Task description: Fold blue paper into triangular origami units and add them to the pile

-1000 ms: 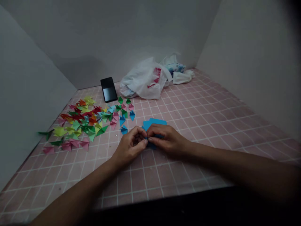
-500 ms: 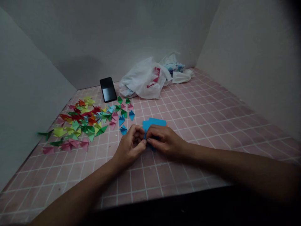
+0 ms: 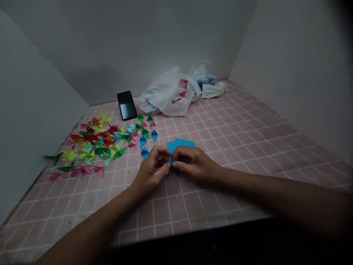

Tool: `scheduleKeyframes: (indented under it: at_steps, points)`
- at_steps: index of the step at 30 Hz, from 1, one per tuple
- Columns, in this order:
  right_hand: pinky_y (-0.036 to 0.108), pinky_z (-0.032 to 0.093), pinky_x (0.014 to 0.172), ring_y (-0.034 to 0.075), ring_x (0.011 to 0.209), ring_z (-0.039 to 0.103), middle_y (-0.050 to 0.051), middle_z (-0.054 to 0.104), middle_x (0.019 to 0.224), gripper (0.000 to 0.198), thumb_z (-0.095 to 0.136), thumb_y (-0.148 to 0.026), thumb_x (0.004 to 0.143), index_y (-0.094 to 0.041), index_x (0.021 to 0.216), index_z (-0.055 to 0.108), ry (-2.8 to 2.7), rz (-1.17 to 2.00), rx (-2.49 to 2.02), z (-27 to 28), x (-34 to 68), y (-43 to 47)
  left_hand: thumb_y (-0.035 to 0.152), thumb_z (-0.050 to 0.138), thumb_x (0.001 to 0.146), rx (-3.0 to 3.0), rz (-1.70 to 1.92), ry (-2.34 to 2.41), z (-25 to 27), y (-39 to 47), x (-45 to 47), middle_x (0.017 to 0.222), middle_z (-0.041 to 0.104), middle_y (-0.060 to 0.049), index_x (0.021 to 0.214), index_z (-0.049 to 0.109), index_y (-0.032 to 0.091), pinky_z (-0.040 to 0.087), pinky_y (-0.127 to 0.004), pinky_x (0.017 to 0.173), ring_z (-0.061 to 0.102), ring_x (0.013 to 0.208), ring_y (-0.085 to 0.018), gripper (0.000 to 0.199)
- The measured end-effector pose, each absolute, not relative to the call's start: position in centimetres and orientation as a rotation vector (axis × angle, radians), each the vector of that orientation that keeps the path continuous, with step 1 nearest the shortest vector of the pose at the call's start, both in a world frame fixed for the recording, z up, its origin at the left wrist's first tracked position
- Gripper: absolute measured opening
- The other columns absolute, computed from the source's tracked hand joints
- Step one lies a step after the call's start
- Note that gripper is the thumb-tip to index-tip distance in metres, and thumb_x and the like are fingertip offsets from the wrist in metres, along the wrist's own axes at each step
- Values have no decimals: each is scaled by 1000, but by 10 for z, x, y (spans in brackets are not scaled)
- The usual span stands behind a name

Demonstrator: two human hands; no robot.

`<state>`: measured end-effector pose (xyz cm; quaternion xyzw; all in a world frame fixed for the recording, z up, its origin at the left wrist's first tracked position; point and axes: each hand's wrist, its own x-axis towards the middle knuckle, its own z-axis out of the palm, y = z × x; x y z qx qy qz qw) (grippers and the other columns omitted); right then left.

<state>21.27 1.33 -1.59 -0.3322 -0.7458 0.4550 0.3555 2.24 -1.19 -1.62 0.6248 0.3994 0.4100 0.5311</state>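
Between my fingertips is a small folded piece of blue paper [image 3: 170, 159], mostly covered by the fingers. My left hand [image 3: 154, 165] pinches it from one side with thumb and fingers closed. From the other side my right hand [image 3: 193, 163] grips it between thumb and forefinger. Just beyond the hands lie flat blue paper sheets [image 3: 184, 142], partly hidden by my right hand. A little to the left, a blue folded paper crane [image 3: 145, 152] rests on the tabletop near my left knuckles.
Many coloured paper cranes [image 3: 103, 151] spread over the left side of the pink checked cloth [image 3: 234, 140]. Behind them a black phone [image 3: 127, 105] lies by the wall. A white plastic bag [image 3: 168, 92] and a second bundle [image 3: 204, 79] sit at the back.
My fingertips have parted slightly, so more of the blue paper shows between them. The right hand has shifted a touch; everything else stays in place.
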Motion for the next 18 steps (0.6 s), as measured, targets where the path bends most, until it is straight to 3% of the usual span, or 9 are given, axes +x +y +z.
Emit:
scheduleKeyframes:
  at_steps: [5,12,15,18]
  points:
    - [28,42,63,14,68,53,0,58,73,12,56,-18,85,-19,73,55,-1887,1008,-929,-4,222,19,16,61,87,1546,1164,1009,-8,-14,19,84,56,1,96,55,22,46,-26,63,56,70,-12,13]
    - [40,47,84,25,95,61,14,65,102,15,48,-9,88,-21,79,51,-2065,87,-921,15,237,30,10,56,82,1491,1501,1189,2,-9,11,73,52,3,84,57,22,38,-26,57,47,63,-12,12]
    - [41,47,77,26,85,58,15,66,95,15,48,-9,88,-18,81,57,-2486,13,-884,6,233,28,10,56,82,1471,1539,1170,2,-9,10,70,50,4,83,57,23,37,-26,56,45,61,-12,13]
    - [38,45,72,23,79,57,14,66,92,13,51,-7,87,-15,83,61,-2766,137,-849,-2,229,26,10,57,82,1438,1554,1140,0,-9,9,70,50,4,83,57,23,36,-25,54,44,60,-11,13]
